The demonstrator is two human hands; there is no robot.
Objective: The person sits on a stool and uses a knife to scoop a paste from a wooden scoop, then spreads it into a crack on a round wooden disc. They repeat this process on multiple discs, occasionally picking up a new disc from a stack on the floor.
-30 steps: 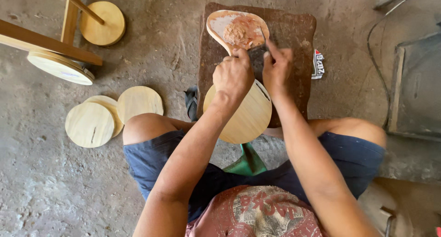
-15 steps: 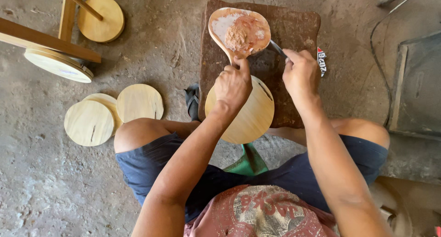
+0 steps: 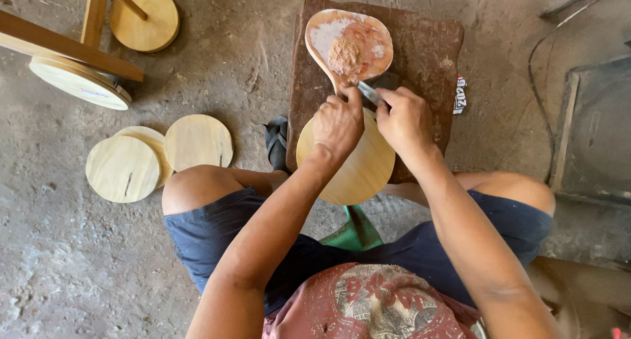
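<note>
Two hands are busy over a round wooden disc [image 3: 351, 171] that rests tilted against a dark brown board [image 3: 427, 56], between the person's knees. Left hand [image 3: 336, 123] is curled over the disc's top edge, fingers closed around it, steadying it. Right hand [image 3: 406, 119] is pinching a small metal blade [image 3: 369, 92], some kind of putty knife, with its tip pointing toward a paddle-shaped palette [image 3: 350, 44] lying on the board. That palette has a lump of reddish-brown paste [image 3: 345, 53] in the middle and pale smears around it.

As for progress, it looks pretty early for this disc. Its visible face is plain pale wood with no paste showing, though the part under the hands is hidden so can't say for sure. Plenty of paste is left on the palette.

Off to the person's left, three more wooden discs [image 3: 158, 158] lie overlapping on the concrete floor [image 3: 79, 273], one with a visible crack. Further up is a wooden stool frame [image 3: 72, 46] with more round pieces.
</note>
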